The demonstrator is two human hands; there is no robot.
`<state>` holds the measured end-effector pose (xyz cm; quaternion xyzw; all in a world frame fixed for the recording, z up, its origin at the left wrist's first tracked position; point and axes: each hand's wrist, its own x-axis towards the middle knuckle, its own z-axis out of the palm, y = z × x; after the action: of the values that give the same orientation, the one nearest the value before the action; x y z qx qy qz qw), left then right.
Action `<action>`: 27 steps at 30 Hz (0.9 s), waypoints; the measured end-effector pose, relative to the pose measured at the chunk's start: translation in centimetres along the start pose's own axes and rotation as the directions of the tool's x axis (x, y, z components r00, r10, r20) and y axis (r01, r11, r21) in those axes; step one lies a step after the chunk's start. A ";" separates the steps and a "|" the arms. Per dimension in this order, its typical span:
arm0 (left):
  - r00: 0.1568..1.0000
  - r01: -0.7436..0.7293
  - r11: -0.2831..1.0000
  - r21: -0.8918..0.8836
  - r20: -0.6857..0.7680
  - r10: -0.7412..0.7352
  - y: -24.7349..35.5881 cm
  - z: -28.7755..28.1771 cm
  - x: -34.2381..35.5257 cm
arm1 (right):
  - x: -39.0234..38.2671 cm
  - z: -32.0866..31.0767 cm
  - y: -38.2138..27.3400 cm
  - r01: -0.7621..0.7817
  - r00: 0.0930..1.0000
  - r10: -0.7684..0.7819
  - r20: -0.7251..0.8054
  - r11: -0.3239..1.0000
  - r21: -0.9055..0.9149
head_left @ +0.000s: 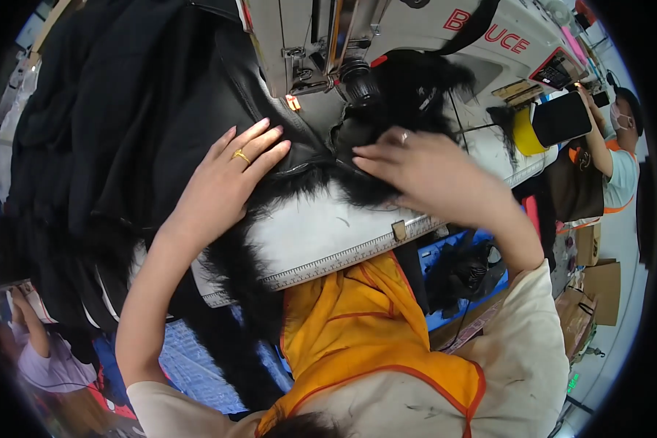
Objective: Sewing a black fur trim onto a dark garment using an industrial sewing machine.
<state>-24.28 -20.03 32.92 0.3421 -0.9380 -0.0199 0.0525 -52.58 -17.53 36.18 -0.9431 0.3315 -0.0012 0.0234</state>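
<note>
A black garment (pixel 160 139) with smooth leather-like panels and long fur edging (pixel 248 277) lies under the head of a white sewing machine (pixel 482 33). My left hand (pixel 230 171) rests flat on the smooth panel, fingers stretched, a gold ring on one. Over to the right, my right hand (pixel 431 168) has its fingers bent over a seam edge of the garment beside the fur; its thumb is hidden and it is slightly blurred. Between my hands, the seam runs up toward the lit needle area (pixel 293 103), where the needle cannot be made out.
A measuring scale (pixel 343 259) runs along the white table's front edge. At the right, a yellow holder (pixel 525 131) stands near a person (pixel 613 160) in an apron. Another person (pixel 47 358) sits at lower left. Cardboard boxes (pixel 602 292) stand at the far right.
</note>
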 end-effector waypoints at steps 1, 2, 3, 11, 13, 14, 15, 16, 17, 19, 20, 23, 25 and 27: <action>1.000 0.017 1.000 0.018 -0.011 -0.017 0.3 0.1 -0.1 | 1.2 -0.2 1.3 0.020 0.998 -0.003 -0.067 0.968 0.249; 1.000 0.016 1.000 0.018 -0.014 -0.016 0.2 0.5 -0.1 | 2.6 -0.2 2.3 0.000 0.994 0.028 -0.107 0.967 0.256; 0.997 0.008 0.999 -0.035 -0.070 -0.010 0.2 0.9 0.4 | 3.2 0.7 3.5 -0.026 0.978 0.045 -0.202 0.995 0.097; 0.977 -0.197 0.980 -0.007 -0.079 0.196 -6.4 0.1 1.9 | 3.9 5.5 0.9 -0.519 0.854 0.463 -0.237 0.727 -0.449; 0.984 -0.178 0.983 -0.046 0.008 0.178 -4.8 -0.3 0.9 | 2.5 5.2 0.9 -0.519 0.843 0.521 -0.135 0.719 -0.462; 0.983 -0.181 0.982 -0.048 0.009 0.181 -4.4 -0.5 0.6 | 1.7 5.1 1.3 -0.480 0.874 0.450 -0.185 0.741 -0.469; 0.992 -0.124 0.986 -0.107 0.020 0.127 -4.0 -1.0 0.4 | 0.9 4.4 2.0 -0.449 0.894 0.421 -0.155 0.827 -0.340; 0.996 -0.072 0.983 -0.168 0.032 0.078 -3.5 -1.4 0.7 | -0.4 3.8 3.1 -0.333 0.936 0.275 -0.221 0.895 -0.298; 0.998 -0.026 0.991 -0.133 0.058 0.033 -2.1 -2.4 0.9 | -0.3 3.0 2.9 -0.352 0.922 0.298 -0.248 0.912 -0.212; 0.992 -0.034 0.999 -0.041 -0.119 0.028 0.6 -2.1 1.4 | 0.9 0.9 1.0 -0.344 0.922 0.314 -0.228 0.933 -0.108; 0.978 -0.025 0.999 -0.044 -0.207 0.016 2.1 -1.8 1.7 | 1.9 0.0 -0.9 -0.319 0.936 0.298 -0.186 0.943 -0.098; 0.941 -0.066 0.997 0.045 -0.329 0.077 2.5 1.5 2.7 | 3.0 3.5 -1.6 -0.158 0.946 0.125 -0.299 0.983 -0.090; 0.912 -0.106 0.994 0.025 -0.396 0.107 1.2 1.5 2.4 | 2.9 4.1 -1.0 -0.172 0.945 0.142 -0.295 0.982 -0.078; 0.911 -0.096 0.995 0.007 -0.403 0.091 1.0 2.0 2.0 | 2.6 3.8 -0.6 -0.158 0.955 0.104 -0.279 0.971 -0.180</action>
<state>-26.61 -20.58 31.22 0.2932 -0.9222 0.0474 0.2476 -50.09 -18.53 32.38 -0.9077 0.3921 -0.0934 -0.1167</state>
